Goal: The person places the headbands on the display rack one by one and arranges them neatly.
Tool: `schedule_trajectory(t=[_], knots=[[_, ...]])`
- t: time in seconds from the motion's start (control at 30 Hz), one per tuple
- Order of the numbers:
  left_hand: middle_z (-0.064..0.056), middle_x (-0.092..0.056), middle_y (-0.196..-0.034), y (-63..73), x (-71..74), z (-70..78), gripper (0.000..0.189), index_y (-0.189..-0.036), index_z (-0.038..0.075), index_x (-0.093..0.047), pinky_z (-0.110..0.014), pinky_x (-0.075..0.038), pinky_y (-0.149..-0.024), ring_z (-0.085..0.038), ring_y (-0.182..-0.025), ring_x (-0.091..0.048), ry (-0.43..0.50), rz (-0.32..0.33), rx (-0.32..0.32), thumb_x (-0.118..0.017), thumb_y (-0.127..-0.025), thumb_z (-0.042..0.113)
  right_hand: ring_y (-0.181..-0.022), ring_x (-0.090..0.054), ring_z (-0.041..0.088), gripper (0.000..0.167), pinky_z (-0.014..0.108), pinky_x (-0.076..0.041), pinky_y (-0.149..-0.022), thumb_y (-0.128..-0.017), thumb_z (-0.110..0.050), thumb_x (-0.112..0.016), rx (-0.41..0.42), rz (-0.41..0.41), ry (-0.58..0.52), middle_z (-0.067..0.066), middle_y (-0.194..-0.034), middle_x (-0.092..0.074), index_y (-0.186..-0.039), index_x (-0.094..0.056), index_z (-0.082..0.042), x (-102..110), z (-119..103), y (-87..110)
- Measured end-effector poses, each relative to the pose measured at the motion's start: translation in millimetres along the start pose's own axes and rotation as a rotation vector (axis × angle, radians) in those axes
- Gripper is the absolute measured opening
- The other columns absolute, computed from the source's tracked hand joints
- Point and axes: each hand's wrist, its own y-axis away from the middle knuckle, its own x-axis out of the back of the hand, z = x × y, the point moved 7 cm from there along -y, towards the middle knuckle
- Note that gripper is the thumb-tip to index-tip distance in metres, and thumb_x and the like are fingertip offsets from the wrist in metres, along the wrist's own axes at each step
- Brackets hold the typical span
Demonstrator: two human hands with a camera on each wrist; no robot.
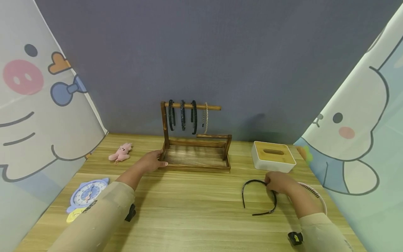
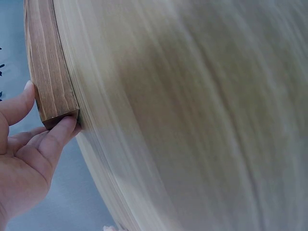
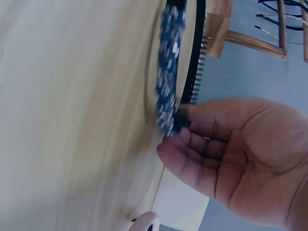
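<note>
A person's right hand (image 1: 278,182) pinches a dark, glittery headband (image 3: 168,72) between thumb and fingers at the right of the table (image 1: 189,203), in front of a tissue box (image 1: 274,159), as the left hand (image 1: 150,161) grips the near left corner of a wooden rack (image 1: 198,168). Four other headbands (image 1: 183,115) hang from its upper bar; a pale one (image 1: 322,200) lies beside the right forearm.

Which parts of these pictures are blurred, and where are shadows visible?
Head view: fairly sharp, soft shadows on the table; left wrist view: table grain smeared toward the right, wooden rack clearer; right wrist view: glittery headband blurred, table shadowed nearby.
</note>
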Motion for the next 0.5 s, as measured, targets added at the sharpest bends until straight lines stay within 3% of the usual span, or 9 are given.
schedule_trajectory(t=[0.13,0.37,0.5], knots=[[-0.028,-0.027,-0.156,0.4,-0.2,-0.8,0.077,-0.156,-0.001,-0.020,-0.061,-0.028,-0.113,-0.047,-0.143,-0.026,0.010,0.001,0.004,-0.061,-0.098,0.029,-0.060,-0.062,0.018,0.013,0.032,-0.054,-0.057,-0.089,-0.009,-0.066,0.028,-0.064,-0.175,0.006,-0.086,-0.061,-0.099,-0.064,-0.001,-3.2,-9.9,0.4],[-0.028,-0.027,-0.156,1.2,-0.2,-0.5,0.077,-0.156,-0.001,-0.020,-0.061,-0.028,-0.113,-0.047,-0.143,-0.026,0.012,0.002,0.007,-0.061,-0.098,0.030,-0.063,-0.062,0.023,0.023,0.043,-0.058,-0.057,-0.097,-0.015,-0.059,0.122,-0.165,-0.465,0.016,-0.082,-0.061,-0.107,-0.055,0.005,0.3,-28.0,2.5],[-0.028,-0.025,-0.157,1.3,0.6,0.5,0.077,-0.156,-0.001,-0.019,-0.061,-0.028,-0.113,-0.047,-0.143,-0.025,0.021,-0.001,0.004,-0.061,-0.098,0.030,-0.070,-0.064,0.024,0.034,0.047,-0.059,-0.061,-0.099,-0.019,-0.058,0.180,-0.207,-0.614,0.025,-0.089,-0.064,-0.116,-0.051,0.010,6.1,-33.9,3.4]])
